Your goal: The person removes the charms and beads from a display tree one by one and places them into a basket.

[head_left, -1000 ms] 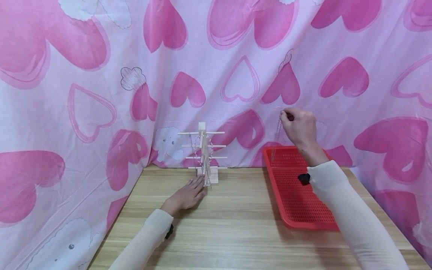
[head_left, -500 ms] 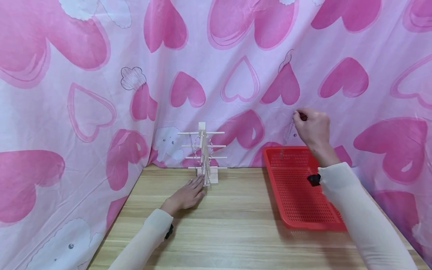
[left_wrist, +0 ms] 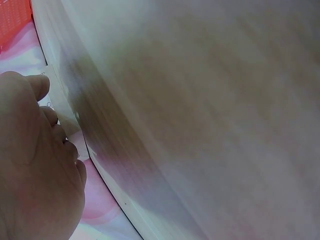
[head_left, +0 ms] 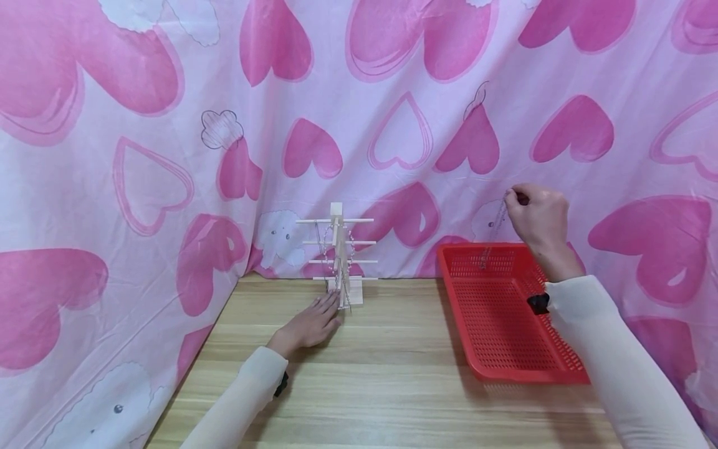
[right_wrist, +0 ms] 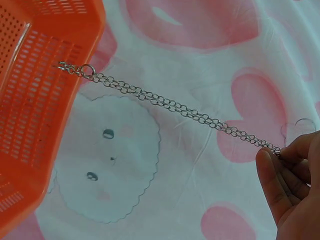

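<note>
My right hand [head_left: 538,212] pinches a silver chain [right_wrist: 170,104] between thumb and finger, and the chain hangs doubled, with a ring near its lower end. In the head view its lower end overlaps the back of a red plastic basket [head_left: 460,324]. My left hand [head_left: 311,321] lies with straight fingers at the base of a pale wooden jewelry stand [head_left: 336,211]. Several thin pegs stick out from the stand's post. A loop of pale beads [head_left: 351,240] and a few thin chains hang on it. In the left wrist view the left hand [left_wrist: 40,160] partly covers the base.
The wood-grain table [head_left: 381,374] runs back to a pink-and-white heart-print cloth [head_left: 392,131], which also stands along both sides. The perforated basket takes up the table's right side, partly hidden by the right sleeve [head_left: 622,349].
My right hand has moved to the right and slightly down, with the chain hanging from it over the basket's back part. The left hand and the stand have stayed put.
</note>
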A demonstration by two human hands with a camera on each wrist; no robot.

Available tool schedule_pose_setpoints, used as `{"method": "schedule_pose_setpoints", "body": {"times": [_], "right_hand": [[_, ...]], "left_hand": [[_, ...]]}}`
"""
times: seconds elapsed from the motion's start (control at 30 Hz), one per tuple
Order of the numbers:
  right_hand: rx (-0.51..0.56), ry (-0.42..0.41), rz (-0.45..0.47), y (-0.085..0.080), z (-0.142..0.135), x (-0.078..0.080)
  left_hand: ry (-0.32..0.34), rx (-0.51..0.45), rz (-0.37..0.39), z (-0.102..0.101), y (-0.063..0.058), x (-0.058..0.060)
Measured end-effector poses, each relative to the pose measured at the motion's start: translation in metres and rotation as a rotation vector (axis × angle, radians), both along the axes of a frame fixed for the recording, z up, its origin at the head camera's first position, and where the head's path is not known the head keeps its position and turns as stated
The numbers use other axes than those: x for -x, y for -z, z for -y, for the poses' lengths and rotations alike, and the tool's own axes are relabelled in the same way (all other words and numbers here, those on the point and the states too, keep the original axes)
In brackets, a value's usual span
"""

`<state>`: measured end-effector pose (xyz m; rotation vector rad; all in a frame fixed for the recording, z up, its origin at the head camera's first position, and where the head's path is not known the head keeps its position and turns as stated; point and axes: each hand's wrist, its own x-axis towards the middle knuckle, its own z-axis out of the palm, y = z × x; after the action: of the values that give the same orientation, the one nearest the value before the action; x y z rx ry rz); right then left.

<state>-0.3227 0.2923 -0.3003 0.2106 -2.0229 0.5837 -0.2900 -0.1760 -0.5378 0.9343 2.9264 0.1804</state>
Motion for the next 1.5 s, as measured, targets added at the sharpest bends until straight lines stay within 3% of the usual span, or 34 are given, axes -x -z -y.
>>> {"method": "schedule_pose_setpoints", "body": {"times": [0.27, 0.57, 0.77, 1.2, 1.5], "right_hand": [[0.009, 0.023, 0.056, 0.009, -0.012, -0.001], [0.025, 0.063, 0.106, 0.02, -0.027, 0.0], [0.029, 0.084, 0.146, 0.027, -0.037, 0.0], [0.077, 0.134, 0.451, 0.045, -0.06, -0.001], [-0.02, 0.15, 0.399, 0.066, -0.075, 0.003]], "left_hand": [[-0.01, 0.007, 0.007, 0.0, 0.001, 0.0], [-0.001, -0.005, 0.012, -0.002, -0.008, -0.003], [-0.014, 0.011, 0.027, -0.002, -0.008, -0.003], [-0.019, 0.007, 0.025, -0.001, -0.005, -0.002], [-0.022, 0.015, 0.032, -0.002, -0.005, -0.002]]}}
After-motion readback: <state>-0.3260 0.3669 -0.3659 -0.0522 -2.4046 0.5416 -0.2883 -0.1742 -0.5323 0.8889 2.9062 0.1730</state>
